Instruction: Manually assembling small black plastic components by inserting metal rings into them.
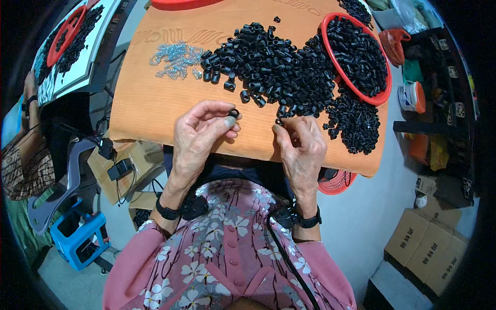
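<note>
My left hand (199, 133) pinches a small black plastic tube (234, 113) between thumb and fingers, just above the near part of the orange table (150, 111). To its right, my right hand (303, 144) has thumb and forefinger closed on a small black plastic piece (279, 122), mostly covered by the fingertips. Beyond both hands spreads a heap of short black plastic tubes (279, 67). Small metal springs (178, 59) lie in a loose pile at its left. Smaller black pieces (356, 124) are heaped by the table's right side.
A red-rimmed basket (383, 99) full of black parts rests at the table's right. Below the near edge is another red basket (338, 185). A person's patterned sleeve (26, 165) shows at far left, near a blue stool (77, 243). Cardboard boxes (423, 248) stand at lower right.
</note>
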`<state>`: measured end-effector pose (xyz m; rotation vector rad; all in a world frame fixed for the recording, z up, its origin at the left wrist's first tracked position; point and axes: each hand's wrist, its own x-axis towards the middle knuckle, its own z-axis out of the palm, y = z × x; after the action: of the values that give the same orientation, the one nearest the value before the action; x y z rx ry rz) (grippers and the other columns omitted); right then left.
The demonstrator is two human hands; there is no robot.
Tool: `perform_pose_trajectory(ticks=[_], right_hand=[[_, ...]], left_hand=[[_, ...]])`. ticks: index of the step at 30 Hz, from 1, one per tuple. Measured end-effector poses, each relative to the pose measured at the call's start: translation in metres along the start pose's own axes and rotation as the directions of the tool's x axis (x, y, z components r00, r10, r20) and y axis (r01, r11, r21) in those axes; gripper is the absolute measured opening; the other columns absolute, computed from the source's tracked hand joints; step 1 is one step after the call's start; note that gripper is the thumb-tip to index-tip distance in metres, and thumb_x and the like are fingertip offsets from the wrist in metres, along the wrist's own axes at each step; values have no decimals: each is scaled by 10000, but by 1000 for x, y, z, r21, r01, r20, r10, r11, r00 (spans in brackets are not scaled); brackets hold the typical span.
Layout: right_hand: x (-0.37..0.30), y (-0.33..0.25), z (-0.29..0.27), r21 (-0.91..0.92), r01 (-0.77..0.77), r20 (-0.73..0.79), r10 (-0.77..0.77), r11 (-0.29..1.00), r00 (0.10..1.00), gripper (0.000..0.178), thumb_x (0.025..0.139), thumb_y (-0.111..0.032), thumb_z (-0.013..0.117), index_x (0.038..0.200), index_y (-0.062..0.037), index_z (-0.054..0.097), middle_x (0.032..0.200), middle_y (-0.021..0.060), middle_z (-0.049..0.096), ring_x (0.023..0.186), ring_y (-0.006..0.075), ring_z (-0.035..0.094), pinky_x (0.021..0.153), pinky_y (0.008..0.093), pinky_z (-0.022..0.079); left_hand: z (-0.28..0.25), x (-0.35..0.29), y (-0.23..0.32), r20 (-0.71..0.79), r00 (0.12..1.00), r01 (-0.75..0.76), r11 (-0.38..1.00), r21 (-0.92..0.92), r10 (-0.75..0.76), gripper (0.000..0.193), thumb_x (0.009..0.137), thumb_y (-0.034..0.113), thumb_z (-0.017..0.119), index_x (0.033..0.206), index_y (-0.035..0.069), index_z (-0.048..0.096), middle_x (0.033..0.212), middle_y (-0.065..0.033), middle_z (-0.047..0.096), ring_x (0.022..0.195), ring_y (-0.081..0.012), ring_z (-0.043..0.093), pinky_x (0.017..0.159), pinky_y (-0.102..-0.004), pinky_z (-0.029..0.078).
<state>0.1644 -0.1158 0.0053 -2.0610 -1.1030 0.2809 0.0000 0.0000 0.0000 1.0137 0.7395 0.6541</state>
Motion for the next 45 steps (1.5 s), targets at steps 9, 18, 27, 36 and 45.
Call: perform_pose_trajectory(ticks=[9, 18, 27, 36, 45], right_hand=[[3, -5, 11, -77, 343, -55, -348, 936, 936, 129, 757, 12, 698, 869, 5, 636, 863, 121, 585, 790, 287, 599, 678, 382, 493], [17, -26, 34, -31, 443, 20, -443, 896, 896, 112, 780, -21, 682, 873, 4, 624, 888, 126, 579, 842, 292, 582, 699, 382, 493], [60, -75, 71, 2, 510, 122, -507, 860, 853, 97, 787, -58, 655, 825, -4, 584, 834, 130, 538, 821, 300, 576, 636, 401, 500], [76, -89, 98, -238, 500, 193, -464, 833, 864, 138, 810, -125, 651, 795, 2, 599, 834, 150, 573, 806, 300, 608, 615, 404, 514], [50, -64, 76, -84, 512, 130, -500, 855, 856, 95, 792, -46, 655, 856, -2, 600, 819, 132, 565, 788, 309, 595, 658, 405, 506]], left_hand=[[4, -1, -1, -11, 999, -32, 999, -43, 31, 184, 881, -26, 598, 1064, -38, 616, 942, -127, 681, 804, -146, 652, 752, -271, 547], [-12, -6, 5, -70, 997, -36, 999, -26, 34, 191, 887, 2, 610, 1075, -34, 612, 908, -116, 670, 784, -138, 642, 735, -271, 545], [-42, -11, 11, -307, 940, -212, 961, -176, 151, 209, 883, 0, 631, 1087, -39, 612, 922, -101, 669, 804, -136, 661, 739, -239, 546], [-52, -13, 9, -282, 950, -185, 967, -177, 130, 200, 905, 4, 597, 1102, -30, 602, 991, -128, 665, 822, -165, 658, 737, -284, 556], [-51, -12, 8, -261, 957, -167, 974, -153, 123, 211, 904, 18, 603, 1110, -31, 603, 929, -125, 676, 781, -149, 660, 712, -263, 550]])
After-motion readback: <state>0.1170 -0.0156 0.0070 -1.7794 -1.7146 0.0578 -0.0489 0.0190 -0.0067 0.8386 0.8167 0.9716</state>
